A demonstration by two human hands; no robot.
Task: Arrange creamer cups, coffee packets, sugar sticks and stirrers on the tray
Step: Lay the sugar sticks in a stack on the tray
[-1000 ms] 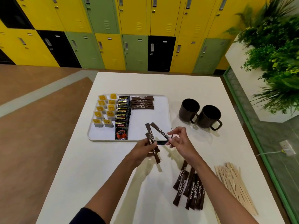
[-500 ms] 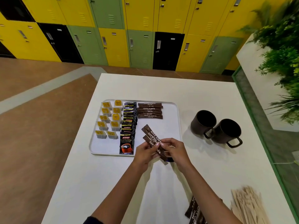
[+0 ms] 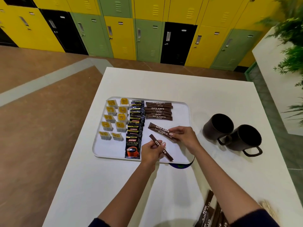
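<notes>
Brown paper sugar stick (image 3: 168,155) pinched in left hand (image 3: 151,151) over near edge of white rectangular tray (image 3: 189,115); right hand (image 3: 183,135) grips stacked brown sticks (image 3: 159,129) (two, maybe three) above tray centre-right.

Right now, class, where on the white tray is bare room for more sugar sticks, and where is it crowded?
Bare: the right half of the white tray, between the laid row of brown sugar sticks and the near rim; also the near-left corner below the yellow-lidded creamer cups. Crowded: the left side, cups packed beside black coffee packets.
</notes>
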